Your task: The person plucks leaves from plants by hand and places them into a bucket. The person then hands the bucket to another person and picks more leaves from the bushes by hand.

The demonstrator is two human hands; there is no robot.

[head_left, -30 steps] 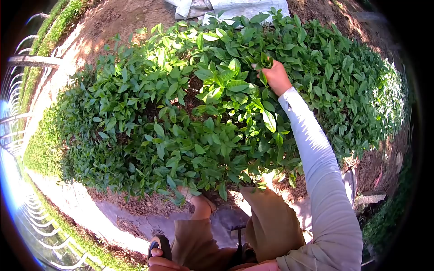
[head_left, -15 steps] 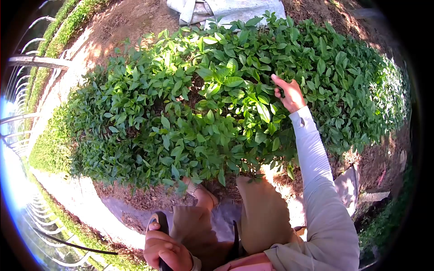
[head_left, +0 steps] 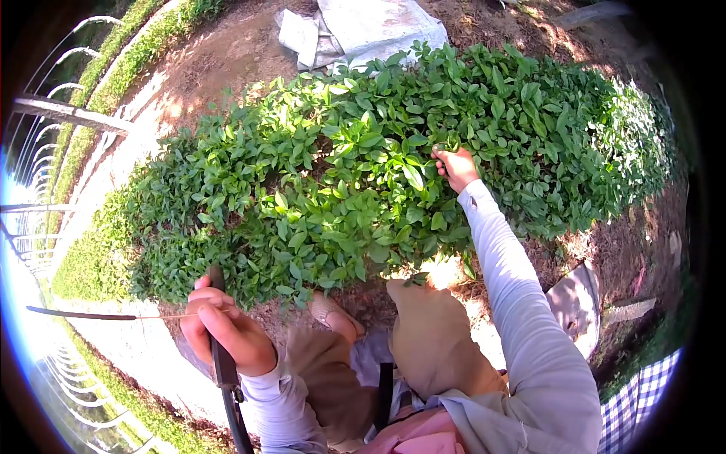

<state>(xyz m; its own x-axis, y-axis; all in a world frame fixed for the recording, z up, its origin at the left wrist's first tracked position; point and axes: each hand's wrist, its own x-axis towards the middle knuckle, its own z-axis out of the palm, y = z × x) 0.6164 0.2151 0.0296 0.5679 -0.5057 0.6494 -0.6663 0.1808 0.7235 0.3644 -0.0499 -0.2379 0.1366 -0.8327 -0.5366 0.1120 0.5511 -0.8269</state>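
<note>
My left hand [head_left: 236, 333] is wrapped around a long dark handle [head_left: 222, 363] that slants down past my wrist into a thinner black length. A thin rod [head_left: 87, 312], dark at its far end and orange-brown nearer me, runs leftward from the fingers of that hand. Over the middle right of a leafy green bush [head_left: 325, 219], my right hand [head_left: 457, 168] has its fingers drawn together at the leaf tops. What they pinch I cannot tell. Bright young leaves [head_left: 412, 175] stand just left of those fingertips.
A whitish folded sheet [head_left: 386, 30] lies on bare soil behind the bush. My knees [head_left: 431, 333] are close to its near edge. Pale curved hoops [head_left: 72, 87] and a wooden pole [head_left: 72, 113] line the left. Checked cloth [head_left: 643, 390] shows at the lower right.
My left hand has risen and moved left with the dark handle, and the thin rod has swung up. My right hand has shifted left and lower in view, its fingers now closed together.
</note>
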